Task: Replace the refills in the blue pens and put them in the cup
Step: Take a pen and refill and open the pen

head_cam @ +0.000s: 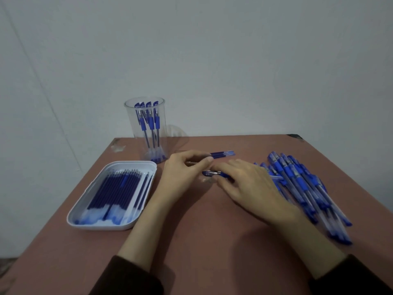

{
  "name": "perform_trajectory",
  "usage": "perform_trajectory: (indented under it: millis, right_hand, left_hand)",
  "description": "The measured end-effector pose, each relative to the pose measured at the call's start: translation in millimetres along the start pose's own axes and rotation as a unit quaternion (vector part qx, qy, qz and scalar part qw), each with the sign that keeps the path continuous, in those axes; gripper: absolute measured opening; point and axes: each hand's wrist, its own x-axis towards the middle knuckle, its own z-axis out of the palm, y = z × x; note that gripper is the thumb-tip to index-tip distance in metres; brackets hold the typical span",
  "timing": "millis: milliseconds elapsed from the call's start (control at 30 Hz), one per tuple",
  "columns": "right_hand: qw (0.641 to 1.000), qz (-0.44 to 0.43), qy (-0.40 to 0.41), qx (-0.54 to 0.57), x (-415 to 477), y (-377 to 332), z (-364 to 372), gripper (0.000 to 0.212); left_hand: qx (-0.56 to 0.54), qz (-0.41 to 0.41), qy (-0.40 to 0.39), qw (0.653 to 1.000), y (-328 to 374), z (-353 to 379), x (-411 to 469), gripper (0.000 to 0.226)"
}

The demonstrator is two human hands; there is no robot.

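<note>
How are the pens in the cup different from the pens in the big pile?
The pens in the cup stand upright; the pile of pens lies flat on the table. The cup holds only a few; the pile has many more. The cup's pens sit at the far edge, the pile on the right. Both kinds are blue with clear barrels.

The right hand [248,184] covers most of the pen [212,173] it holds at frame centre; only the clip end shows. The thin piece [190,162] in the left hand's [182,175] grip is too small to tell. The pile [297,180] blurs at lower right. The bottom edge cuts both sleeves [131,277].
</note>
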Motion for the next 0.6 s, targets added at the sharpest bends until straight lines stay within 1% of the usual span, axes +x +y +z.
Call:
perform_trajectory:
  millis: [67, 133, 233, 367, 467, 600]
  right_hand:
    - [1.000, 0.017, 0.002, 0.003, 1.2, 1.2, -2.0, 0.021]
    - [1.000, 0.027, 0.001, 0.005, 1.6, 2.0, -3.0, 0.024]
    - [0.999, 0.040, -0.007, 0.002, 1.5, 3.2, -3.9, 0.028]
    - [0.999, 0.047, -0.009, 0.000, 1.0, 2.5, -5.1, 0.029]
    - [0.998, 0.064, -0.005, -0.003, -0.1, 2.9, -6.1, 0.034]
    - [0.995, 0.094, -0.012, 0.006, -0.4, 5.1, -6.4, 0.039]
  left_hand:
    - [-0.014, -0.010, -0.030, 0.999, 4.8, -0.5, -2.9, 0.007]
    - [-0.023, -0.014, -0.058, 0.998, 7.4, -1.6, -5.1, 0.008]
    - [-0.040, -0.008, -0.076, 0.996, 7.4, -2.7, -5.9, 0.012]
    - [-0.060, 0.000, -0.071, 0.996, 8.0, -1.9, -6.6, 0.012]
    - [-0.063, 0.000, -0.056, 0.996, 8.3, -3.2, -6.3, 0.013]
    - [-0.039, -0.001, -0.031, 0.999, 6.0, -4.7, -5.8, 0.014]
